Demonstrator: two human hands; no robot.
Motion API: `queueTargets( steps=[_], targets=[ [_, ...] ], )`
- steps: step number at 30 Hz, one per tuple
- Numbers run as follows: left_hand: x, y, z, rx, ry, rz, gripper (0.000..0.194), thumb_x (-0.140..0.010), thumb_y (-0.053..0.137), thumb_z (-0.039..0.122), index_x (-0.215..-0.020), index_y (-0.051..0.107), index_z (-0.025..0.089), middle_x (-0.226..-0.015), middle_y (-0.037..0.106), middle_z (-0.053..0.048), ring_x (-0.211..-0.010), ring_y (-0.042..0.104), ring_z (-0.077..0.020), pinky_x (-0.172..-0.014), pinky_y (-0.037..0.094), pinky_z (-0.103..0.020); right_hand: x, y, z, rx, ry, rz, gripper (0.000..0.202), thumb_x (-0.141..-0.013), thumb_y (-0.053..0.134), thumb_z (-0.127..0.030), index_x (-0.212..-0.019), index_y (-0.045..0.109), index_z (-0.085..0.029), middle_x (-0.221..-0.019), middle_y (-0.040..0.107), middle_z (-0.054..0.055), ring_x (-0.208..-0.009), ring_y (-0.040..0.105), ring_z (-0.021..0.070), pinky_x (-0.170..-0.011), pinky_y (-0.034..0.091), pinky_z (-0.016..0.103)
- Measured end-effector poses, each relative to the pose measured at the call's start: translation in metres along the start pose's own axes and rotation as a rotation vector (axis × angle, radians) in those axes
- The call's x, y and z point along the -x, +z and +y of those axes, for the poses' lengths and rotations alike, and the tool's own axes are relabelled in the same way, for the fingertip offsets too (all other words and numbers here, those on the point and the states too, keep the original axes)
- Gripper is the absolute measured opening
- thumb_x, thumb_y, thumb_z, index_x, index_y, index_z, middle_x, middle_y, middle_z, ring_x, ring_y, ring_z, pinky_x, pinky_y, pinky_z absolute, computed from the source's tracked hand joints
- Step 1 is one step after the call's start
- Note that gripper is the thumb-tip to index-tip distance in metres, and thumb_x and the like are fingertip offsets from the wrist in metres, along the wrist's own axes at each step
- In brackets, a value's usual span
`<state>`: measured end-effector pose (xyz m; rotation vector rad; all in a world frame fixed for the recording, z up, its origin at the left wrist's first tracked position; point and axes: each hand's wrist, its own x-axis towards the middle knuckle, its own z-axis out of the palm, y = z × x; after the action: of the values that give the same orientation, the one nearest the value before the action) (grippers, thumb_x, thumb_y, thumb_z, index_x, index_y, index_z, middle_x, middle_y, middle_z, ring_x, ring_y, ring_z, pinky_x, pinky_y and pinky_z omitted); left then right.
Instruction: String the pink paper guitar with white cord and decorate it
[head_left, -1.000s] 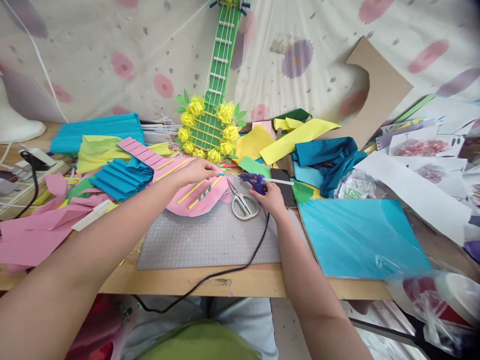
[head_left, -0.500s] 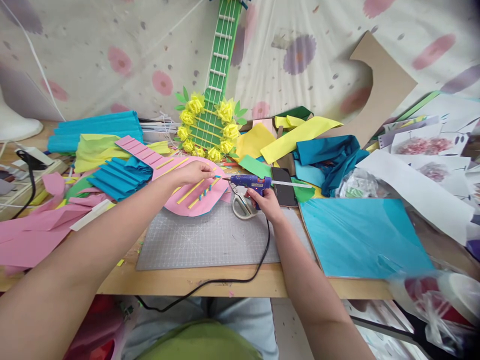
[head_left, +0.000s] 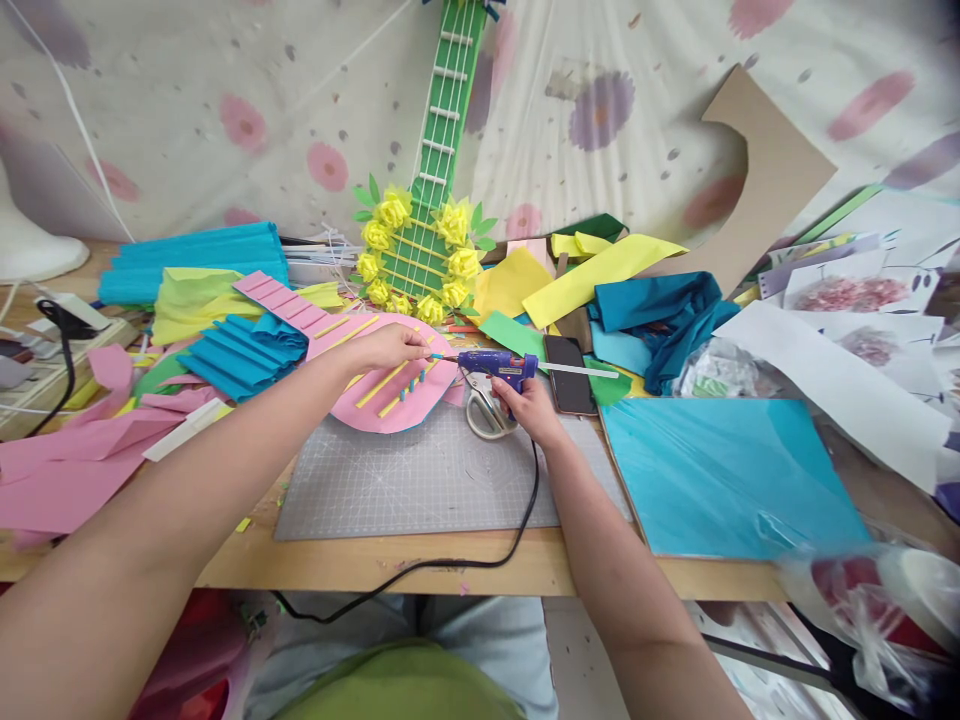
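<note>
My right hand [head_left: 523,403] grips a purple hot glue gun [head_left: 495,366] with a long white glue stick [head_left: 577,370] out of its back. My left hand [head_left: 396,346] pinches a small blue paper piece [head_left: 436,356], and the gun's nozzle is right at it. Below lies a pink paper guitar [head_left: 360,405] with yellow strips and several short blue pieces [head_left: 412,386] on its body. Behind it leans a green paper guitar [head_left: 446,145] with white strings and yellow paper roses [head_left: 461,262]. Scissors [head_left: 489,412] lie under the glue gun.
A grey cutting mat [head_left: 420,485] covers the table front, with the gun's black cord [head_left: 450,562] looping over it. A phone [head_left: 570,375] and a blue sheet [head_left: 727,475] lie to the right. Blue crepe paper [head_left: 244,355] and pink paper [head_left: 75,470] are at left.
The glue gun has shifted slightly left, so its nozzle now meets the blue piece in my left hand. My left hand has hardly moved.
</note>
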<state>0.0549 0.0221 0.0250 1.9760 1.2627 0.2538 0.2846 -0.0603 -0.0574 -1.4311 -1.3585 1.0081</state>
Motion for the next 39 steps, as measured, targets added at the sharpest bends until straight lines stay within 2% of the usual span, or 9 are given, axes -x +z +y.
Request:
queueTargets(
  steps=[6, 18, 25, 35, 39],
  targets=[
    [0.0017, -0.0004, 0.0021, 0.023, 0.033, -0.02, 0.02, -0.07, 0.055, 0.034, -0.06, 0.059, 0.017, -0.063, 0.063, -0.001, -0.06, 0.056, -0.0126, -0.054, 0.039, -0.022, -0.0002, -0.0003, -0.0001, -0.007, -0.003, 0.005, 0.045, -0.065, 0.058, -0.065, -0.062, 0.05, -0.02, -0.048, 0.044, -0.003, -0.044, 0.037, 0.0094, -0.041, 0.029, 0.024],
    [-0.0013, 0.0001, -0.002, 0.053, 0.045, -0.083, 0.021, -0.071, 0.054, 0.035, -0.061, 0.057, 0.017, -0.066, 0.064, -0.001, -0.063, 0.057, -0.0125, -0.056, 0.039, -0.022, 0.0005, 0.0004, -0.0018, -0.039, -0.008, 0.012, 0.046, -0.064, 0.058, -0.066, -0.068, 0.048, -0.021, -0.05, 0.043, -0.004, -0.043, 0.035, 0.0082, -0.041, 0.025, 0.024],
    [0.0016, -0.001, 0.0023, 0.03, 0.025, -0.017, 0.02, -0.071, 0.054, 0.034, -0.06, 0.055, 0.016, -0.065, 0.061, -0.001, -0.062, 0.055, -0.0131, -0.055, 0.038, -0.023, -0.0016, -0.0006, 0.0036, -0.047, 0.011, 0.008, 0.045, -0.064, 0.059, -0.065, -0.069, 0.05, -0.021, -0.053, 0.045, -0.004, -0.044, 0.037, 0.0083, -0.041, 0.029, 0.024],
    [-0.0001, 0.0001, 0.0002, 0.043, 0.015, -0.017, 0.02, -0.071, 0.056, 0.034, -0.062, 0.06, 0.017, -0.067, 0.063, -0.001, -0.064, 0.057, -0.0139, -0.059, 0.041, -0.024, 0.0, -0.001, 0.0023, -0.049, -0.006, 0.005, 0.042, -0.065, 0.06, -0.063, -0.067, 0.051, -0.021, -0.053, 0.047, -0.003, -0.044, 0.037, 0.0093, -0.04, 0.028, 0.025],
    [-0.0052, 0.0004, -0.0068, 0.013, 0.012, -0.028, 0.026, -0.07, 0.055, 0.041, -0.065, 0.063, 0.018, -0.071, 0.065, -0.002, -0.064, 0.056, -0.0145, -0.059, 0.04, -0.025, 0.0006, -0.0012, -0.0004, -0.054, -0.007, 0.018, 0.046, -0.062, 0.061, -0.065, -0.068, 0.053, -0.02, -0.056, 0.05, -0.001, -0.045, 0.039, 0.0091, -0.041, 0.029, 0.025]
  ],
)
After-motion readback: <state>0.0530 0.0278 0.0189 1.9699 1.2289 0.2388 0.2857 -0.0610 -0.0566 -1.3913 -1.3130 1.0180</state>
